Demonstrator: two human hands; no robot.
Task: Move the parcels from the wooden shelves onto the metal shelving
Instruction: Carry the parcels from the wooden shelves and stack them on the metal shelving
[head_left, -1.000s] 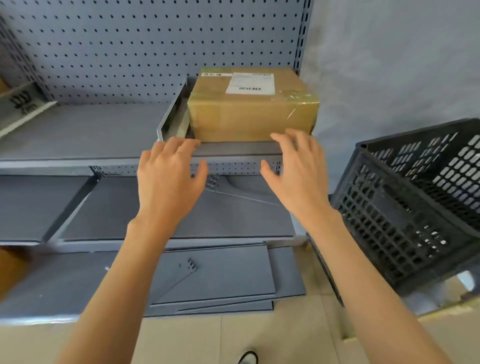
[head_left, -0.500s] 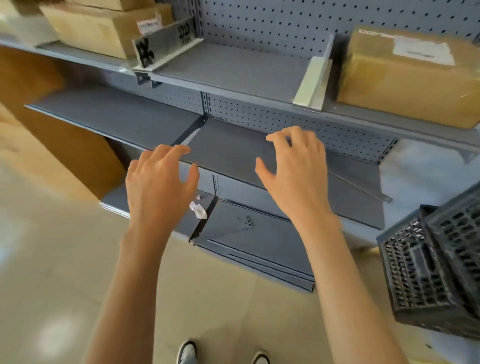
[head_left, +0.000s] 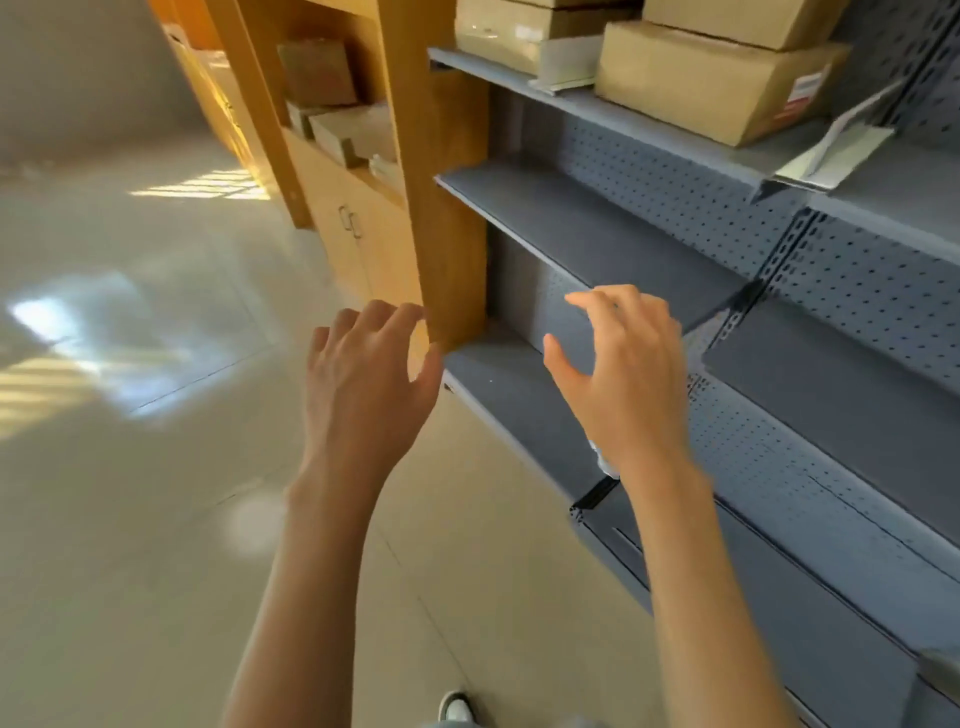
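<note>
Pale floor tiles (head_left: 130, 467) with patches of sunlight fill the left of the head view, and along the right runs the grey metal shelving (head_left: 587, 234) with its pegboard back, butted against the wooden shelves (head_left: 415, 171) that stand further off, up and to the left. Both hands are raised in front of the body and hold nothing: the left hand (head_left: 363, 384) has its fingers (head_left: 379, 317) loosely curled and relaxed just below the near wooden upright, and the right hand (head_left: 618, 374) hangs with fingers spread and slack in front of a bare middle metal shelf. The parcels yet to be moved (head_left: 348, 130) sit in the wooden compartment, brown boxes stacked and lying side by side above a cupboard door; they lie ahead of, above and to the left of both hands, well apart from them, with the left hand the nearer of the two. Their long sides seem to run back into the compartment, though blur and shade make this uncertain. Other boxes (head_left: 711, 83) already rest on the top metal shelf, up and to the right. I judge the next reach must go forward and leftward, past the upright, left hand leading
</note>
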